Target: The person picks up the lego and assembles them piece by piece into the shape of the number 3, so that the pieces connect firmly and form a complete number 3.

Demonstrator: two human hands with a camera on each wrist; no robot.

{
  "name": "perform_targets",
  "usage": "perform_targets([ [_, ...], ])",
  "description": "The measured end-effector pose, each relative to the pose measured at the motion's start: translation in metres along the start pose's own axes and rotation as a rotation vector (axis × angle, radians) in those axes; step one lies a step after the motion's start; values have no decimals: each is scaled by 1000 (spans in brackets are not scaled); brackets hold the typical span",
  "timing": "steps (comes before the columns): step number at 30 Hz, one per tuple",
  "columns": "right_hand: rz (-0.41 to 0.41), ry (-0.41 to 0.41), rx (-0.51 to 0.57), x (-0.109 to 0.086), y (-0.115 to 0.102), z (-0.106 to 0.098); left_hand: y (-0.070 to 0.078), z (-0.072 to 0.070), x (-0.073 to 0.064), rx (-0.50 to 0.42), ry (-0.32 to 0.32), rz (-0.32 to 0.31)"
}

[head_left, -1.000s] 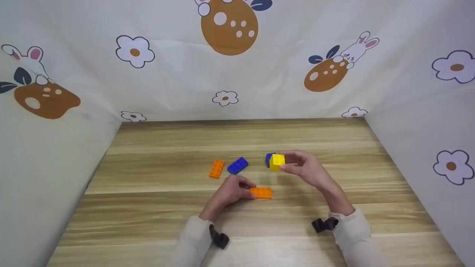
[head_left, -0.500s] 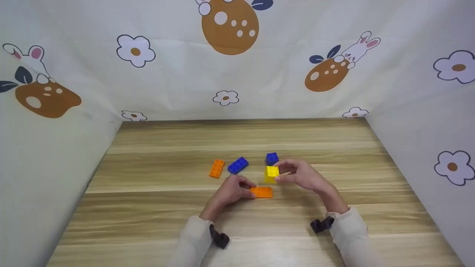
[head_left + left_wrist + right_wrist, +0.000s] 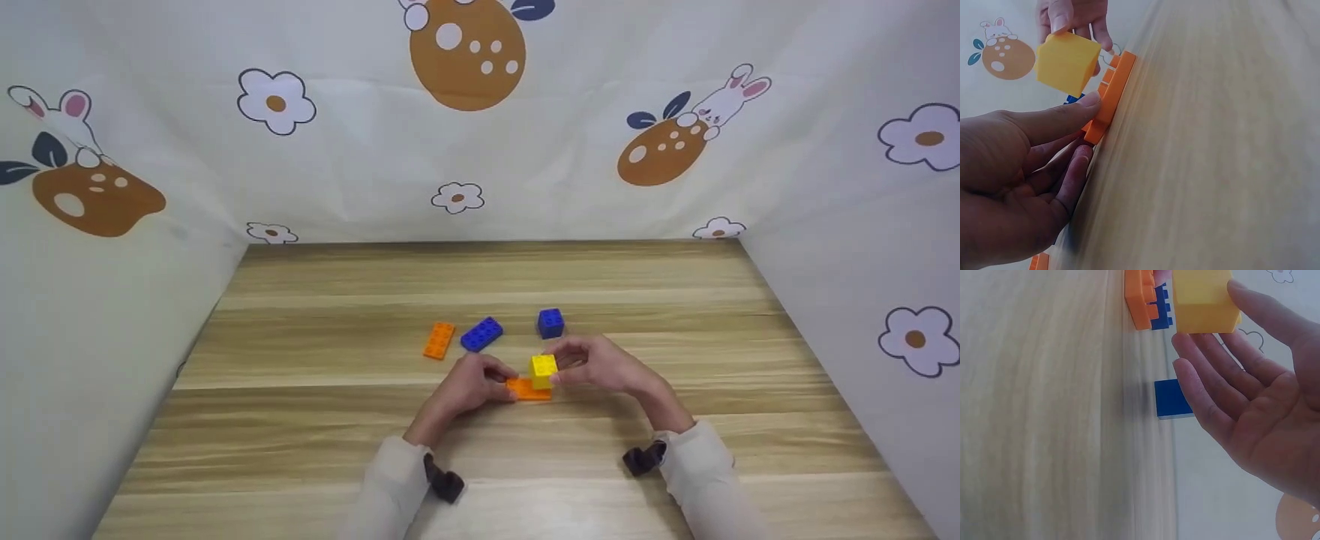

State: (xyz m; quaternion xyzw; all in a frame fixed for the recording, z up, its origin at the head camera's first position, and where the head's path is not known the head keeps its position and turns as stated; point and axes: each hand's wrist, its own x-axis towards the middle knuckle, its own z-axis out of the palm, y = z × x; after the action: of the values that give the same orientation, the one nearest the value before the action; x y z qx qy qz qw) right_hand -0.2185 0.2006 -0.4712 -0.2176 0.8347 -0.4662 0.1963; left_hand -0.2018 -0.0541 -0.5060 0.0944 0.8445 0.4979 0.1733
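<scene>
My left hand (image 3: 471,386) pinches the left end of a flat orange building brick (image 3: 529,388) that lies on the table. In the left wrist view the thumb is on the studded side of this orange brick (image 3: 1111,98). My right hand (image 3: 604,366) holds a yellow cube-shaped building brick (image 3: 543,371) between thumb and fingertips, studs up. It hangs close over the right half of the orange brick, and a gap shows between the two in the right wrist view, where the yellow brick (image 3: 1204,304) is cut off at the top.
Behind my hands, a blue cube-shaped brick (image 3: 550,323), a flat blue brick (image 3: 481,334) and a second flat orange brick (image 3: 439,341) lie on the wooden table (image 3: 337,442). Printed cloth walls (image 3: 360,150) enclose the table at the back and both sides.
My right hand has brought the yellow brick toward me and slightly left, from beside the blue cube to over the orange brick. The left hand has stayed in place.
</scene>
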Motion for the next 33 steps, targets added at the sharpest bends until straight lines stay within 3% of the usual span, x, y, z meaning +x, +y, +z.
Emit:
perform_targets([
  [6, 7, -20, -1, 1, 2, 2, 2, 0, -2, -15, 1, -5],
  [13, 21, -40, 40, 1, -1, 3, 2, 0, 0, 0, 16, 43],
  [20, 37, -30, 28, 0, -2, 6, 3, 1, -1, -2, 11, 19],
  [33, 74, -34, 139, 1, 2, 5, 3, 1, -2, 8, 11, 1],
])
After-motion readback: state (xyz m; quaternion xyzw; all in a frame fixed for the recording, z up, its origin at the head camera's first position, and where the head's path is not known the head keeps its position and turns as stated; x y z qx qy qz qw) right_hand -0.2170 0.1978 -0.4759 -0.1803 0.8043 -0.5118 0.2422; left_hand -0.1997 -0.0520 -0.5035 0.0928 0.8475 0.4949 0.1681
